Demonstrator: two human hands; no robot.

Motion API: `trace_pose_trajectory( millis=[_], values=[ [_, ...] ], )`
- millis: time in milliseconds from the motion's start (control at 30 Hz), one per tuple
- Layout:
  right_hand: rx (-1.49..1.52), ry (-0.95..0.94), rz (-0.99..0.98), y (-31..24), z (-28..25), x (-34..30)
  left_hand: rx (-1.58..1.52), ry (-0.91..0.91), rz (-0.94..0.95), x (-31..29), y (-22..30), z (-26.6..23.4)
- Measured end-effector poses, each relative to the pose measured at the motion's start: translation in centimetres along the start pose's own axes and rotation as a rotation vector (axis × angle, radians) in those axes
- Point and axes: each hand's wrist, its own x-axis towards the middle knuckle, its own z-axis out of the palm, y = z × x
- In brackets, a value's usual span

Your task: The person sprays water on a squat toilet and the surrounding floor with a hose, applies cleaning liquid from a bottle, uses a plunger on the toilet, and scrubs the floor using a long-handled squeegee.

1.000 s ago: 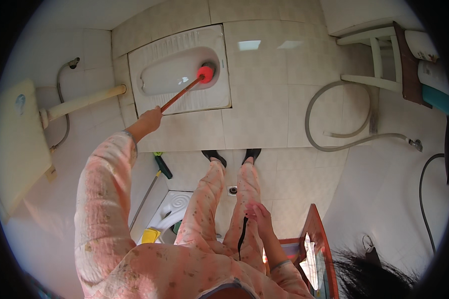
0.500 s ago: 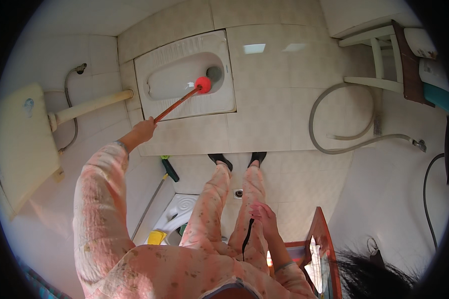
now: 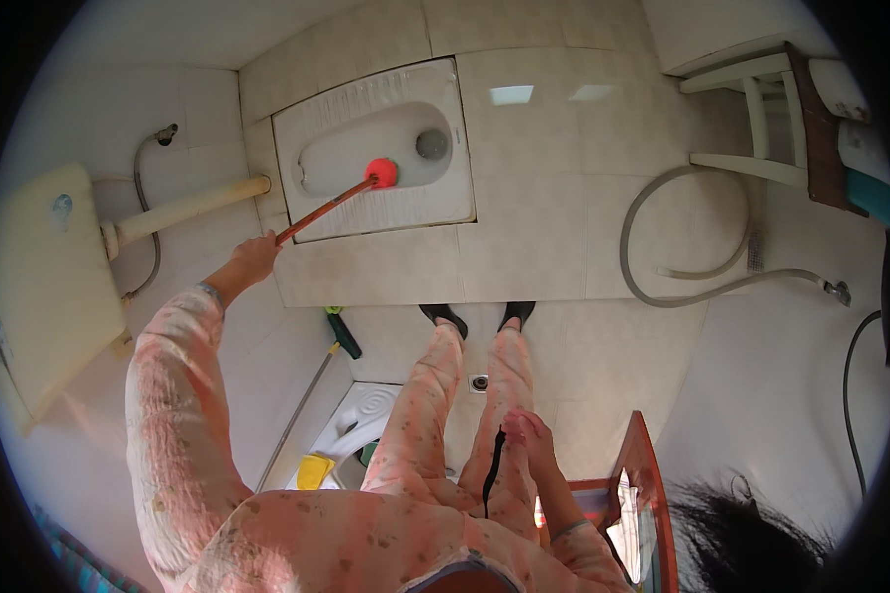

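Gripping hand: your left hand [image 3: 255, 257], left of centre in the frame, has its grip closed round the lower end of a long-handled brush [image 3: 324, 211].

Brush: here it is, slanting up and to the right through the upper left of the frame, its round red head [image 3: 382, 173] at the lower inner edge of the squat pan's bowl; whether it touches the surface, you can't tell from here.

Squat pan: white and ribbed, the pan [image 3: 440, 206] sits in the tiled floor [image 3: 524, 262] at upper left, its dark outlet [image 3: 431, 144] showing just up and right of the brush head.

Other hand: your right hand [image 3: 531, 440] is below centre, in front of your leg, fingers bent beside a black strap [image 3: 494, 469]; whether the grip has hold of it, you can't tell.

Feet: your black shoes [image 3: 447, 321] are at frame centre, just below the raised floor's edge.

Left side: a cream cistern [image 3: 44, 287] with its pipe [image 3: 188, 210]; lower down, a green-headed pole tool [image 3: 343, 334] and a yellow cloth [image 3: 314, 471].

Right side: a grey hose [image 3: 625, 247] loops over the floor, below a pale stand [image 3: 756, 114] in the upper right.
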Motion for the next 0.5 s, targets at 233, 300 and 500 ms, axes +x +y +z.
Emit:
trace_pose_trajectory(
  millis=[233, 300, 500],
  values=[
    [-0.045, -0.015, -0.124, -0.3, 0.9, 2.3, 0.118, 0.08, -0.108, 0.3, -6.1, -0.9],
    [-0.024, -0.008, -0.076, 0.5, 1.3, 2.7, 0.156, 0.082, -0.108, -0.1, -4.9, -1.5],
    [-0.085, -0.045, -0.029, 0.4, 1.7, 1.4, -0.062, 0.152, -0.237, -4.0, -8.2, 1.1]
  ],
)
